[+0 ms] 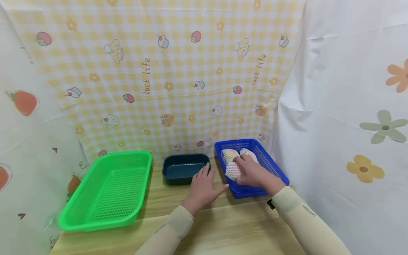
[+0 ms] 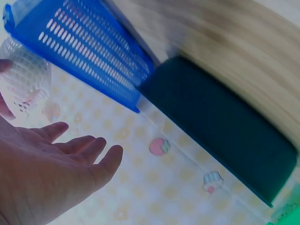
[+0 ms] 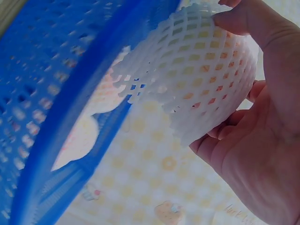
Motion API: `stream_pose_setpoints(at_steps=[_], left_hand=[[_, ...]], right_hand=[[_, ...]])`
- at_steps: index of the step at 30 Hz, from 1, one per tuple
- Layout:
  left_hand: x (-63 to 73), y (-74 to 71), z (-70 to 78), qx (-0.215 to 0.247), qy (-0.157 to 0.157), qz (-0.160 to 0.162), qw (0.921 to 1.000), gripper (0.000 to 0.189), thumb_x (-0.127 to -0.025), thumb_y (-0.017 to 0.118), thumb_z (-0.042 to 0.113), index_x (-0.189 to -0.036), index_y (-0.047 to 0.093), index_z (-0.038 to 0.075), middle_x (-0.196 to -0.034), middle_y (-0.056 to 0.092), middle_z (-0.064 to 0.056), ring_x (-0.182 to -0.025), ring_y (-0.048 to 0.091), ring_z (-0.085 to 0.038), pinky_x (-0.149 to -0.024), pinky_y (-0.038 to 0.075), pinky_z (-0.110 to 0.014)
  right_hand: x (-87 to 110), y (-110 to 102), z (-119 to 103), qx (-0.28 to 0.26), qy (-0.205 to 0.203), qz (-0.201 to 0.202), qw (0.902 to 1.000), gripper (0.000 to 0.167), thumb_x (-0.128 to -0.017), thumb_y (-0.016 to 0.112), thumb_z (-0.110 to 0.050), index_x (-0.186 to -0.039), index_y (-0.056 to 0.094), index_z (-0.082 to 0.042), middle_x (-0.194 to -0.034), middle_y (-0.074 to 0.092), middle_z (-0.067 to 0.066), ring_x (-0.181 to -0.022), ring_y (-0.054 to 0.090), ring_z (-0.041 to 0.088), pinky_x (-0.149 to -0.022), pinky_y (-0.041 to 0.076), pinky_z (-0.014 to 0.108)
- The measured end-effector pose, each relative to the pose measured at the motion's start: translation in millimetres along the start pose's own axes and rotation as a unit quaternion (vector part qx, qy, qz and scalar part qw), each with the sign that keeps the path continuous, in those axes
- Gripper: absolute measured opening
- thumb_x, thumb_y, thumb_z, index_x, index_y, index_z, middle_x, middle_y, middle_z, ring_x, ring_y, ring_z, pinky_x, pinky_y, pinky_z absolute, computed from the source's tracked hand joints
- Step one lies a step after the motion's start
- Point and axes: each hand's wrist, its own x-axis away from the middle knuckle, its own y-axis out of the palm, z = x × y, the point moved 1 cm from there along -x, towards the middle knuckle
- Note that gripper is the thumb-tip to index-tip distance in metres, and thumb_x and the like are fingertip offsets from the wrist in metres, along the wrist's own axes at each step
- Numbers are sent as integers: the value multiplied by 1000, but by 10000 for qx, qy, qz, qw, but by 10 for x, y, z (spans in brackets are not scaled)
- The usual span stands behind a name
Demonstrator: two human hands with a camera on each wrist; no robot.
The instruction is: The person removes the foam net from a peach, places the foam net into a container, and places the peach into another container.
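Note:
My right hand grips a round fruit in a white foam net at the left side of the blue basket. Seen from the right wrist, thumb and fingers curl round the netted fruit, whose yellow and red skin shows through the mesh. Behind it in the basket are two more netted fruits, one at the left and one at the right. My left hand is spread and holds nothing, between that basket and a dark teal box. In the left wrist view its fingers are apart.
A large bright green basket with a slotted bottom stands at the left of the wooden table. A checked cloth hangs behind the containers, and white printed sheets hang at both sides. A small black object shows by the right cuff.

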Motion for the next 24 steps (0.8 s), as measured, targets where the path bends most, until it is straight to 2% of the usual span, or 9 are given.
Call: stream_pose_setpoints(at_steps=[5,13,24], left_hand=[[97,-141,-166,97,-78,128,9998,101,-97,62,81,-171,41,15,-177,34,-18,-160,38,-41,-122,39,-66],[306,-356,-429,114,-341,433,9984,99,-97,69,75,-170,44,14,-175,37,-20,-157,40,-43,-120,39,-69],[565,-483,-798,-39,-699,747,9947,98,-98,68,74,-169,44,10,-175,36,-23,-159,37,-45,-123,35,-70]], right_hand=[[-86,-44,-189,-232,-157,18,9996,68,-78,89,-17,-139,62,-9,-118,59,8,-95,55,19,-78,55,39],[-239,-46,-487,-596,-410,-283,9970,67,-81,86,-17,-143,61,-8,-123,57,7,-96,56,17,-84,56,39],[-433,108,-830,-745,-667,-586,9933,67,-83,88,-21,-144,61,-13,-125,58,3,-103,54,17,-87,55,37]])
